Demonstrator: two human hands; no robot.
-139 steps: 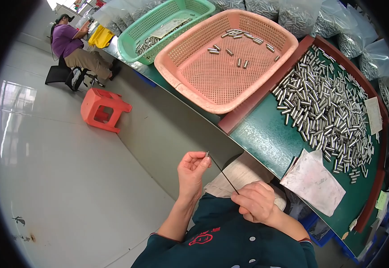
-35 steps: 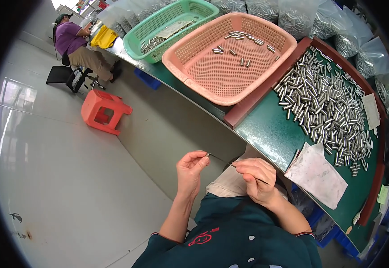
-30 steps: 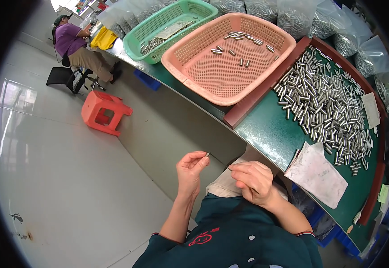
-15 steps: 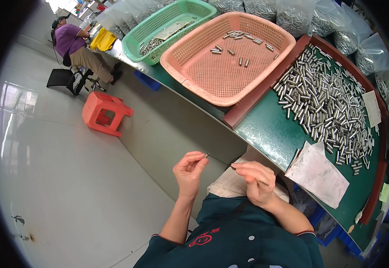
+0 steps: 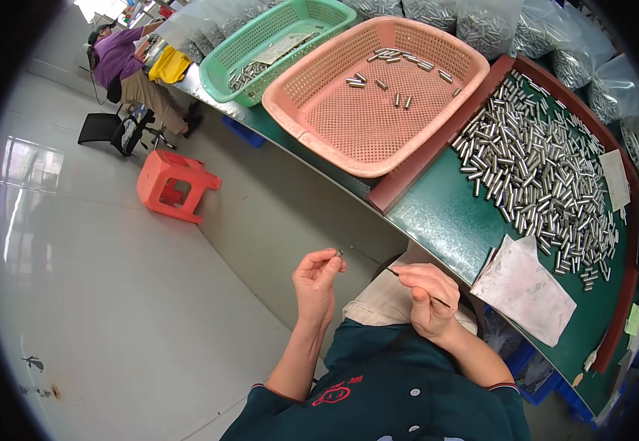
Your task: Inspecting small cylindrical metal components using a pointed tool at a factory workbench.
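My left hand (image 5: 314,281) is raised over the floor in front of my lap, thumb and fingertips pinching a small metal cylinder (image 5: 340,253) whose end pokes out. Beside it on the right, my right hand (image 5: 430,295) is closed around a thin dark rod (image 5: 443,303). One tip of the rod shows past the fingertips, the other behind the thumb. A gap separates the two hands. Many shiny metal cylinders (image 5: 532,169) lie heaped on the green tabletop (image 5: 437,228) at the right. A stained white cloth (image 5: 525,290) lies by the table's near edge.
A pink plastic basket (image 5: 349,154) with several cylinders stands beside a green basket (image 5: 224,81). A dark red wooden border (image 5: 408,180) frames the heap. Filled clear bags (image 5: 485,29) line the back. A red stool (image 5: 176,187) and another person (image 5: 117,59) are at the left.
Both hands have shifted slightly right. The right hand has turned a little, so more of the rod shows behind the thumb. At the far left, the other person has stretched an arm out.
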